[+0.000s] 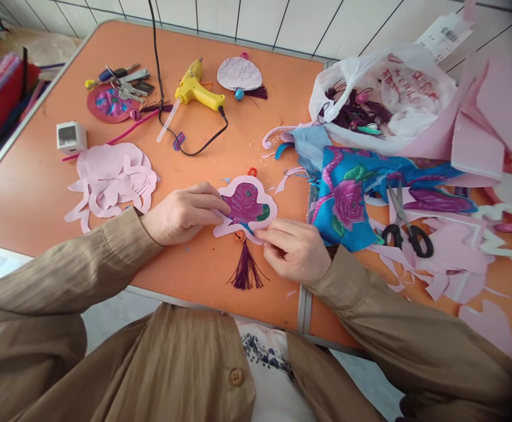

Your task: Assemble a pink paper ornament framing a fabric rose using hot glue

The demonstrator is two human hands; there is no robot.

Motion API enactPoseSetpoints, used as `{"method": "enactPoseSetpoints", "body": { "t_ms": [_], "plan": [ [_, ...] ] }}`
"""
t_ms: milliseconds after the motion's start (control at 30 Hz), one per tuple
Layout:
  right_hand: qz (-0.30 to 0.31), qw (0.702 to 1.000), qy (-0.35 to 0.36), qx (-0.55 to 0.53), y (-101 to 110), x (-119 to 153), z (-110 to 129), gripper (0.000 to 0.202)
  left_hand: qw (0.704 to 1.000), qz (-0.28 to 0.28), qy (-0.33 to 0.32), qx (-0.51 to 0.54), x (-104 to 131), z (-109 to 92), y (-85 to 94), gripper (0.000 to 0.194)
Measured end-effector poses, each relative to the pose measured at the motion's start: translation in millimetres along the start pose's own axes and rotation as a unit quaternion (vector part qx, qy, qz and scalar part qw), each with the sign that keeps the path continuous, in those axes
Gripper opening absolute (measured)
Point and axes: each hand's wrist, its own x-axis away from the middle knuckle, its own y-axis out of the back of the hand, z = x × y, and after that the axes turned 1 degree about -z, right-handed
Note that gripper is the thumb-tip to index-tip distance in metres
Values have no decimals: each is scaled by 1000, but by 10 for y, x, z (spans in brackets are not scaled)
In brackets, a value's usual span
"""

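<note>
A pink cloud-shaped felt pendant [270, 196] lies on the orange table in front of me, with a rose-print fabric panel [245, 202] framed in its middle. A red loop tops it; an orange bell [239, 235] and a dark purple tassel [246, 272] hang from its lower edge. My left hand [185, 214] is closed on the pendant's left edge, its thumb hidden. At the lower right edge, my right hand [297, 249] pinches the felt rim between thumb and fingers.
Behind the pendant lies a yellow glue gun [198, 91] with its black cord. Pink felt cutouts [111, 176] are piled left. To the right are blue floral fabric [348, 199], black-handled scissors [400, 225], felt scraps and a white plastic bag [326, 108]. Keys [128, 88] lie at the back left.
</note>
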Motion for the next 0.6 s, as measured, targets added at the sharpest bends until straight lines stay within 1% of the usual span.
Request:
{"method": "enactPoseSetpoints", "body": {
  "t_ms": [167,300,367,500,600],
  "plan": [
    [-8,1000,2,14,0,1,3,25,999,33,-4,-24,4,9,-55,35],
    [-11,1000,-1,15,-6,4,3,25,999,21,-14,-29,13,15,-66,34],
    [-7,1000,-2,16,-7,6,2,25,999,24,-14,-32,22,13,-66,34],
    [-5,1000,0,19,-7,10,1,26,997,54,-20,-51,23,-4,-54,35],
    [1,1000,-3,21,-11,14,0,26,991,77,-53,-94,8,-24,-28,35]
  ]
}}
